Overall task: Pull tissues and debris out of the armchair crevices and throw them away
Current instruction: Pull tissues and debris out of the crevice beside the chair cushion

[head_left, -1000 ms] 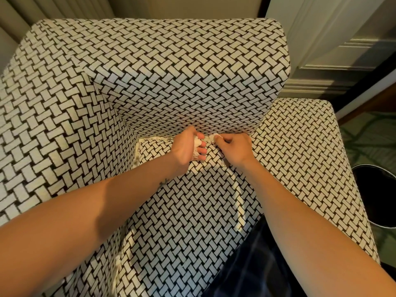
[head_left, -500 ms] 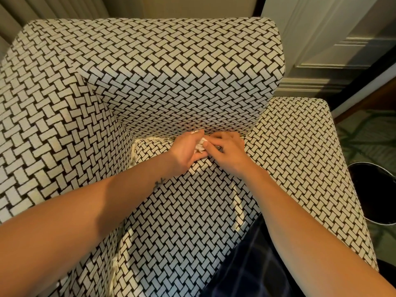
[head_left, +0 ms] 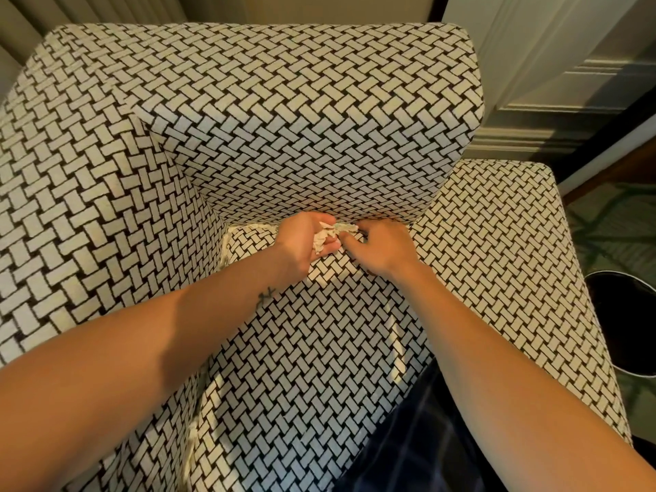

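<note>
Woven black-and-cream basket-pattern armchair fills most of my feed, and the round black waste bin stands on the floor past its right arm, well apart from the work. Both hands meet at the crevice where the back cushion joins the seat. A second ago they were a little apart. Half a second ago the right hand lay over the left hand. Now it has drawn back towards the right, and more paper shows than before, so I judge another piece has just come free of the gap and joined the bundle. Nothing has gone to the bin yet, so the carry and drop remain. The crumpled white tissue wad sits in the left hand, whose curled fingers cup it from below with the thumb over the top. A ragged strip of it reaches right along the crevice line. The right hand's bent fingers rest just under that strip, touching or nearly touching it. From this angle I cannot tell whether they pinch the paper or only press on the seat.
</note>
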Demonstrator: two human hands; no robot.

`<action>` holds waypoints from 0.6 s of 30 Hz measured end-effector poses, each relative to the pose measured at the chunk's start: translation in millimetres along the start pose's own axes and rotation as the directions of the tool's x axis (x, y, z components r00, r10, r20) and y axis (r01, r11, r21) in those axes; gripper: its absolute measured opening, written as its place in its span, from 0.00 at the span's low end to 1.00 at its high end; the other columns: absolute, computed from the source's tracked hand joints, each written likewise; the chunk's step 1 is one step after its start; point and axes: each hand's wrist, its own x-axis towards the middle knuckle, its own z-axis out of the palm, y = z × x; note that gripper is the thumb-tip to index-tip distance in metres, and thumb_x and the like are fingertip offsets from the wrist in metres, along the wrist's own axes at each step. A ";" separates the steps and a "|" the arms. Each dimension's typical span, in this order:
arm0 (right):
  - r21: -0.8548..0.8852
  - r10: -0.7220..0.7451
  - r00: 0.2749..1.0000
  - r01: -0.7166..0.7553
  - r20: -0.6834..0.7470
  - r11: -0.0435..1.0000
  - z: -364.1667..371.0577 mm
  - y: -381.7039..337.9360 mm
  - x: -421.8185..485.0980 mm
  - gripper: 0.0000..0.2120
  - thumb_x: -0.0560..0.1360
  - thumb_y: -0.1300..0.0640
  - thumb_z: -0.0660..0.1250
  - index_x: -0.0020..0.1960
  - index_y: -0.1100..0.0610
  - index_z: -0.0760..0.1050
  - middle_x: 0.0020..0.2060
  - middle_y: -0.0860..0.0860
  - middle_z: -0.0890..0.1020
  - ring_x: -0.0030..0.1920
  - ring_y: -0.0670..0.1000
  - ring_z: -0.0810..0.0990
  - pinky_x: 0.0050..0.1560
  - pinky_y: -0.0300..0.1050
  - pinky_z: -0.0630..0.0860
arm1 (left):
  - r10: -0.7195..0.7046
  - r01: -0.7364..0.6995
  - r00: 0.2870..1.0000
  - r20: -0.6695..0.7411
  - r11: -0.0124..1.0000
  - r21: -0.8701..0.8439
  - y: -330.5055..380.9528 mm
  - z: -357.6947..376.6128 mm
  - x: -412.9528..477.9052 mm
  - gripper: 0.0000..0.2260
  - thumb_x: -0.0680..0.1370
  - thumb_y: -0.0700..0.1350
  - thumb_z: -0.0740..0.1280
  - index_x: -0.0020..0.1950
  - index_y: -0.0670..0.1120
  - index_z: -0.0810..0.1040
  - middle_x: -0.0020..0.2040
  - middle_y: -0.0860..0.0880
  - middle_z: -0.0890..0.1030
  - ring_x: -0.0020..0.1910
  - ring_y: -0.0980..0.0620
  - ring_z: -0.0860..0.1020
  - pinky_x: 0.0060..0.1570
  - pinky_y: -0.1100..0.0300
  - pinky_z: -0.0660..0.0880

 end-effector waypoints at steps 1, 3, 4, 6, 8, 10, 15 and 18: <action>-0.057 0.010 1.000 -0.010 -0.001 0.998 2.1 -3.9 2.9 0.28 0.79 0.34 0.53 0.57 0.52 0.81 0.44 0.52 0.84 0.53 0.55 0.80 0.67 0.55 0.68 | -0.011 0.010 1.000 -0.011 1.000 -0.022 1.1 0.7 0.8 0.14 0.79 0.31 0.54 0.47 0.39 0.79 0.45 0.41 0.79 0.38 0.49 0.79 0.45 0.57 0.82; -0.099 0.074 0.997 -0.073 0.008 0.992 3.3 -13.6 8.4 0.30 0.78 0.32 0.49 0.49 0.53 0.80 0.40 0.50 0.83 0.51 0.54 0.80 0.69 0.58 0.61 | -0.027 0.025 0.999 -0.040 0.998 -0.064 1.0 0.8 1.7 0.13 0.80 0.35 0.55 0.45 0.39 0.78 0.42 0.42 0.80 0.35 0.49 0.78 0.43 0.56 0.80; -0.111 0.122 0.992 -0.117 0.041 0.987 0.2 -18.4 11.3 0.31 0.78 0.30 0.48 0.45 0.53 0.79 0.38 0.50 0.83 0.50 0.54 0.80 0.70 0.59 0.58 | -0.032 0.027 0.998 -0.055 0.996 -0.086 1.2 1.6 2.6 0.14 0.80 0.38 0.55 0.44 0.39 0.79 0.40 0.42 0.80 0.33 0.50 0.77 0.42 0.56 0.80; -0.083 0.200 0.969 -0.189 0.143 0.978 -4.0 -23.9 19.3 0.32 0.78 0.30 0.48 0.41 0.53 0.78 0.39 0.50 0.84 0.49 0.55 0.82 0.73 0.61 0.52 | -0.033 0.024 0.996 -0.082 0.994 -0.108 1.5 1.0 4.1 0.15 0.81 0.41 0.55 0.43 0.39 0.79 0.37 0.43 0.79 0.31 0.51 0.76 0.39 0.55 0.80; -0.002 0.220 0.955 -0.224 0.199 0.974 -6.2 -23.9 22.5 0.29 0.80 0.32 0.51 0.42 0.53 0.78 0.44 0.51 0.85 0.54 0.55 0.83 0.76 0.61 0.47 | -0.037 0.029 0.996 -0.085 0.994 -0.101 1.0 -0.2 4.5 0.14 0.81 0.41 0.56 0.44 0.39 0.79 0.37 0.43 0.78 0.31 0.50 0.75 0.39 0.55 0.80; 0.048 0.190 0.966 -0.201 0.177 0.978 -2.8 -19.0 21.3 0.24 0.81 0.35 0.53 0.41 0.49 0.77 0.41 0.51 0.85 0.56 0.56 0.82 0.76 0.60 0.46 | -0.037 0.030 0.997 -0.074 0.995 -0.093 0.4 -0.8 4.0 0.14 0.80 0.41 0.56 0.45 0.39 0.79 0.38 0.43 0.78 0.32 0.50 0.76 0.38 0.56 0.80; 0.156 0.118 0.989 -0.132 0.090 0.979 4.2 -12.9 18.6 0.23 0.83 0.39 0.55 0.37 0.49 0.77 0.33 0.51 0.84 0.47 0.52 0.82 0.72 0.57 0.49 | -0.021 0.017 0.999 -0.044 0.995 -0.096 2.1 -1.8 2.6 0.12 0.81 0.41 0.56 0.45 0.40 0.77 0.40 0.43 0.78 0.34 0.51 0.75 0.34 0.58 0.79; 0.150 0.055 0.998 -0.061 0.040 0.987 5.7 -5.9 17.5 0.21 0.83 0.40 0.55 0.42 0.47 0.80 0.30 0.47 0.80 0.50 0.52 0.80 0.69 0.55 0.53 | -0.020 0.016 0.999 -0.043 0.995 -0.102 2.9 -1.9 2.2 0.12 0.81 0.42 0.55 0.45 0.40 0.76 0.39 0.44 0.76 0.33 0.51 0.74 0.33 0.58 0.78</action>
